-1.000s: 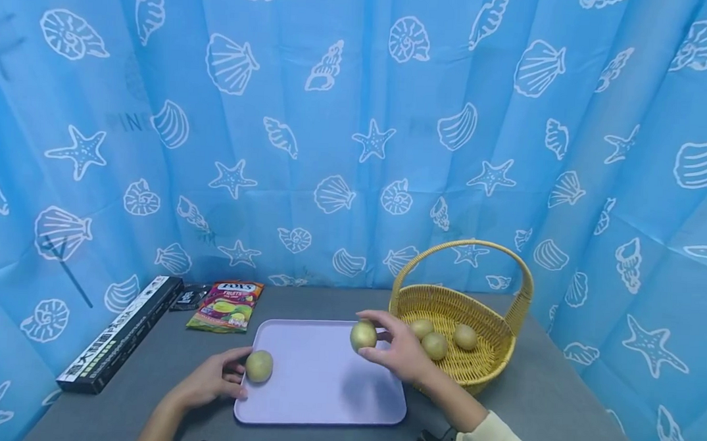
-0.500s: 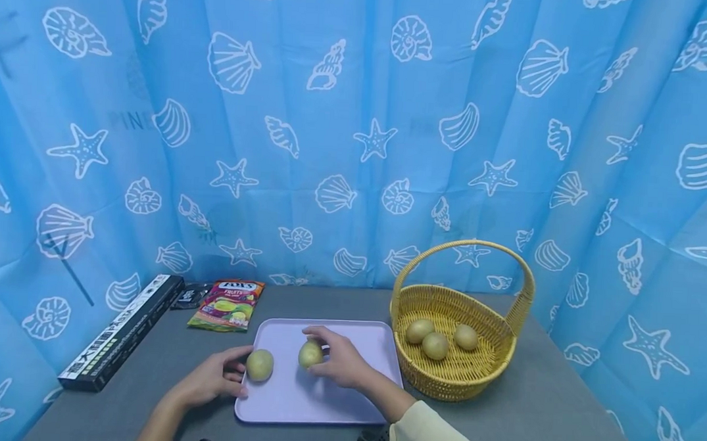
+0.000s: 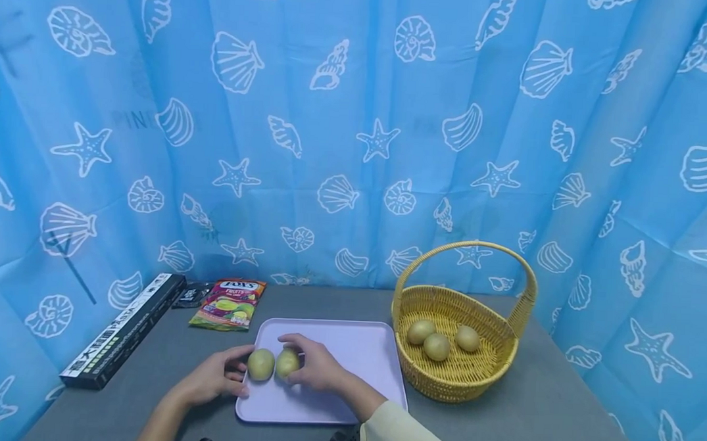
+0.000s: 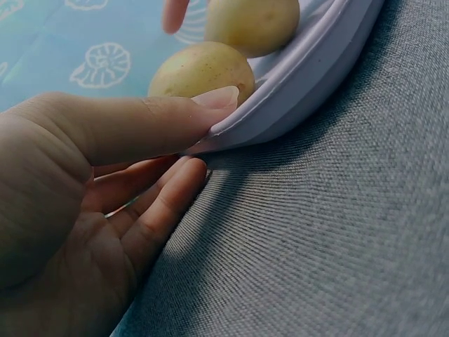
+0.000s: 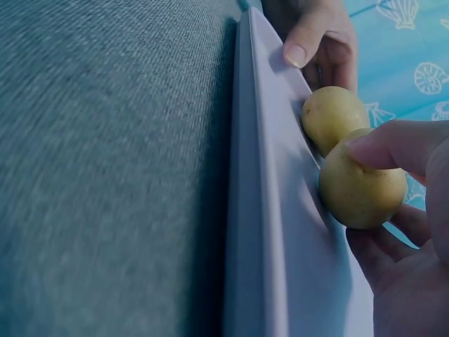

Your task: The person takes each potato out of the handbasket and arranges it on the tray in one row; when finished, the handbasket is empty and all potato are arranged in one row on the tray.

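Observation:
A round, speckled yellow-green fruit (image 5: 361,184) is pinched between the thumb and fingers of my right hand (image 3: 317,367), over the left part of the lilac tray (image 3: 345,404). Beside it on the tray, near the left edge, sits a second such fruit (image 3: 261,364); the two look close together or touching. My left hand (image 3: 213,379) grips the tray's left edge, the thumb (image 4: 165,126) on the rim and the other fingers (image 4: 168,203) below it. Several similar fruits, among them one front fruit (image 3: 437,347), lie in the yellow woven basket (image 3: 455,383) to the right.
Behind the tray on the left lie a Fox's candy bag (image 3: 228,305) and a small black packet (image 3: 193,296). A long black-and-white box (image 3: 123,332) runs along the left side. A blue shell-patterned curtain (image 3: 356,148) hangs behind the grey table (image 3: 535,399).
My right hand has carried the fruit leftward from beside the basket and down to the tray, next to the other fruit. The left hand has stayed at the tray's edge.

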Demonstrator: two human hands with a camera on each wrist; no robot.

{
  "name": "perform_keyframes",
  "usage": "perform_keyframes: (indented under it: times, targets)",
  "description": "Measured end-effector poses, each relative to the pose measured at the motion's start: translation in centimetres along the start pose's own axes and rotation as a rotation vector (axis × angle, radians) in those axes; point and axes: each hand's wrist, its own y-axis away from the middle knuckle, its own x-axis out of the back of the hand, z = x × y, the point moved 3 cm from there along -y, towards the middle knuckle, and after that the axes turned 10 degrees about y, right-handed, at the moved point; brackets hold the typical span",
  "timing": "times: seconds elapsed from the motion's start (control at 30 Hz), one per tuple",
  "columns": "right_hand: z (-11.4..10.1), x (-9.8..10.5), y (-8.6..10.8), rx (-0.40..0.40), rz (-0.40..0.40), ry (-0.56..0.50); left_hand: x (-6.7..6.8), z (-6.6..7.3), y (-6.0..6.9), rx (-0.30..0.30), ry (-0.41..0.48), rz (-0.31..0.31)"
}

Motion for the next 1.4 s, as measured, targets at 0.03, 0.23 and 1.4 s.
perform_keyframes:
  times: [0.03,0.23,1.4]
  targets:
    - [0.0,-0.1,-0.1,0.0,-0.001,0.0,0.0,0.0,0.0,-0.002,0.001,-0.001]
    - [0.3,-0.7,-0.3,-0.001,0.01,-0.018,0.1,0.1,0.2,-0.029,0.005,-0.017]
    - [0.2,14.5,7.9,0.16,-0.021,0.033,-0.2,0.0,0.0,-0.009,-0.003,-0.014]
